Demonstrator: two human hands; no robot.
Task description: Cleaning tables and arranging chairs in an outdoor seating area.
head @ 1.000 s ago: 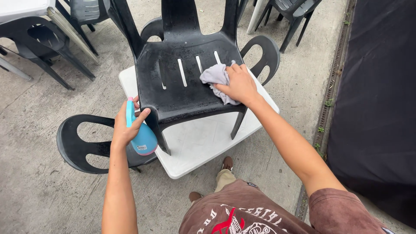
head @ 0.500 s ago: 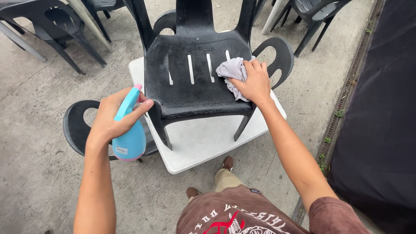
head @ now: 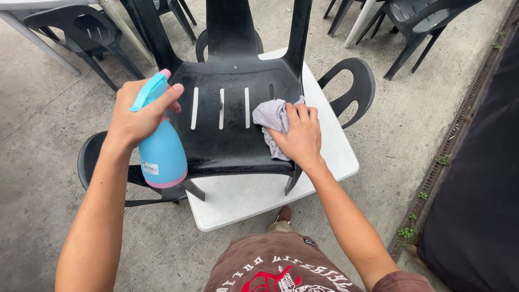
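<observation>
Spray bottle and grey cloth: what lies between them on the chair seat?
In the head view, only bare black chair seat with three pale slots lies between the spray bottle and the grey cloth.

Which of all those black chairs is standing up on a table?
The black chair under the right hand and grey cloth: its legs rest on the white table; the other chairs stand on concrete.

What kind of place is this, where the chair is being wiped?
Probably an outdoor seating area: bare concrete ground, more black plastic chairs around, a drain channel with weeds, and the black chair standing on a white table.
</observation>
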